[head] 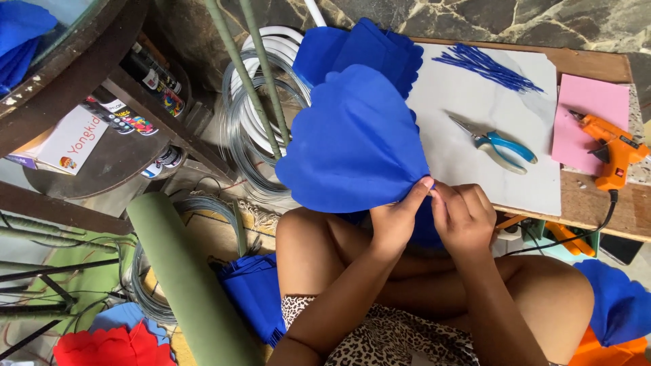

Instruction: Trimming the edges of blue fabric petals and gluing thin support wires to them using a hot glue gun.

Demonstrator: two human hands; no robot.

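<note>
**Hands pinching blue paper petal**

Left hand [397, 220] and right hand [463, 217] both gripping the gathered base of a large blue paper petal [352, 142], held over the lap, just beside the tabletop [576, 203]. Nearby on it: pliers [498, 144], orange glue gun [610, 150].

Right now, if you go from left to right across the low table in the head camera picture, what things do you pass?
Big blue paper petal → pliers with blue handles → pink sheet → orange glue gun.
</note>
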